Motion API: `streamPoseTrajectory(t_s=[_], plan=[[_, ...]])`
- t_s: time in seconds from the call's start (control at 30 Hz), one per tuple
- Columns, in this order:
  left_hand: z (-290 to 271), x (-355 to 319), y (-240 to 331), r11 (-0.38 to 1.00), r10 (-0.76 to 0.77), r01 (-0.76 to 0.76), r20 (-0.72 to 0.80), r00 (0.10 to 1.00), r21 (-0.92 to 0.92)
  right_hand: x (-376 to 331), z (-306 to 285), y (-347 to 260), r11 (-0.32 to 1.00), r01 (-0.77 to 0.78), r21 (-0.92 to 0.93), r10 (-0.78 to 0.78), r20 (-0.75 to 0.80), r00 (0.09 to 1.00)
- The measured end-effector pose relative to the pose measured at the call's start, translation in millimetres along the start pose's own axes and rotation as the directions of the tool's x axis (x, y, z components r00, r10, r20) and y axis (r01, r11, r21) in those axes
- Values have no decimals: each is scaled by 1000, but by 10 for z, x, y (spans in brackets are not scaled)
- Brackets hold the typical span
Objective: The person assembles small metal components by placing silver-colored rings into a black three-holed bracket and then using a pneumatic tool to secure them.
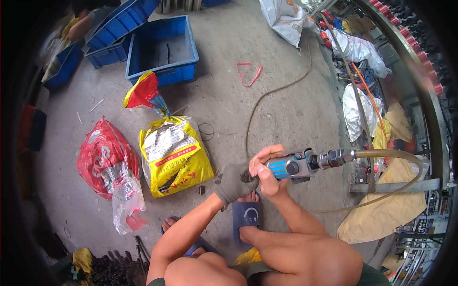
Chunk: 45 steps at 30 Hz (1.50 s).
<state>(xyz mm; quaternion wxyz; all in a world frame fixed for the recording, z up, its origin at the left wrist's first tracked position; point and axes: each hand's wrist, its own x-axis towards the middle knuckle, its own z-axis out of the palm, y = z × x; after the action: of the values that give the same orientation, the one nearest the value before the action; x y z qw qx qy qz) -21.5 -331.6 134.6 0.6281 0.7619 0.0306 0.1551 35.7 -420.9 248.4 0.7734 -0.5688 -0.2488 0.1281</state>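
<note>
My right hand (268, 172) is bare and wrapped round a blue and grey air tool (282, 168), which lies sideways in front of my knees. A coupling (336, 158) at the tool's right end joins it to a tan air hose (400, 154). My left hand (233, 183), in a grey glove, is closed against the tool's left end. Between its fingers shows a small dark part (247, 177), mostly hidden, so its kind is unclear. A short dark metal cylinder (201, 189) stands on the floor left of the glove.
A tied yellow bag (179, 167) and a red plastic bag (107, 155) lie to the left. Blue crates (164, 78) stand farther off, with another person's arm (80, 29) behind. Shelving (400, 187) with sacks lines the right. Dark rods (117, 269) are heaped at lower left.
</note>
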Motion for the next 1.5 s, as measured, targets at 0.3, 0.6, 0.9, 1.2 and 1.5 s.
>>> streamPoseTrajectory(t_s=[0.3, 0.6, 0.9, 1.2, 1.5], plan=[[2, -54, 52, 998, -61, 60, -37, 997, -14, -22, -82, -195, 997, 55, -62, -51, 71, 996], [-51, -18, 87, 997, -72, 71, -33, 997, -40, -131, -165, -12, 992, -33, 125, 25, 58, 998], [-1, -16, 60, 987, -115, 116, 11, 993, -113, -93, -174, -53, 989, -70, 129, 74, -28, 997], [82, -15, -210, 1000, -25, 23, 116, 993, 17, -82, -63, -69, 998, 26, 59, -34, 127, 991], [191, 38, 20, 991, -48, 20, 212, 976, 133, -185, -130, -80, 1000, -16, -24, 17, 33, 999]])
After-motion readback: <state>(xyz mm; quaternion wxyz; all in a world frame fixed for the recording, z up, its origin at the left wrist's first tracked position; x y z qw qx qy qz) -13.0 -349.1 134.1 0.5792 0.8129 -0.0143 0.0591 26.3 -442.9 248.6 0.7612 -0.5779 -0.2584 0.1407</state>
